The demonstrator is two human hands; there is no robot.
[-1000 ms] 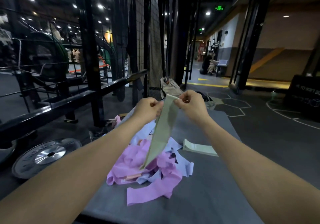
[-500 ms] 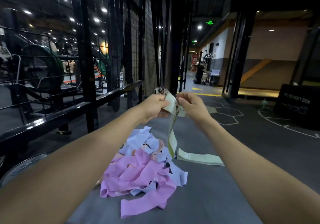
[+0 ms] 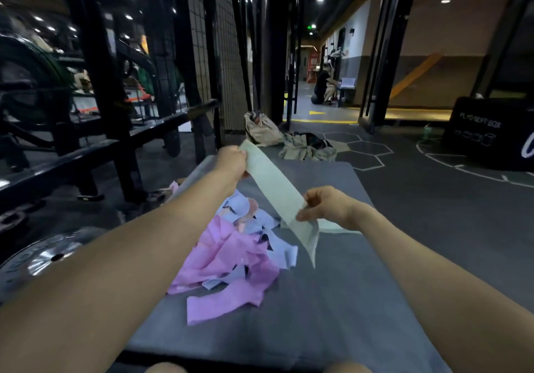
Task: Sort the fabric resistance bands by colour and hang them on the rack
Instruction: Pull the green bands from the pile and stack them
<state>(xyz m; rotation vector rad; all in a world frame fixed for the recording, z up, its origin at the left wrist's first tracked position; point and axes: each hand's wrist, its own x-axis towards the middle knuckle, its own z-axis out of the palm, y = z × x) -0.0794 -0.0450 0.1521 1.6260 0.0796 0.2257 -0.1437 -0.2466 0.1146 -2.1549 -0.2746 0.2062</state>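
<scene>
A pale green fabric band (image 3: 274, 187) is stretched in the air above the grey mat (image 3: 332, 300). My left hand (image 3: 232, 163) grips its far end, and my right hand (image 3: 326, 206) pinches it lower down, with the loose tail hanging below. Under the band lies a tangled heap of pink bands (image 3: 228, 268) mixed with light blue bands (image 3: 260, 228). Another pale green band (image 3: 336, 228) lies flat on the mat, partly hidden behind my right hand. The black rack (image 3: 95, 153) stands to the left.
A steel weight plate (image 3: 43, 257) lies on the floor at the left. Beige bags and clothes (image 3: 289, 138) sit beyond the mat's far end. A black plyo box (image 3: 491, 132) stands at the right. A person crouches far down the corridor (image 3: 323, 86).
My hands have drawn apart: the left stays high and far, the right has come down and toward me, pulling the green band out flat. The view has tilted down.
</scene>
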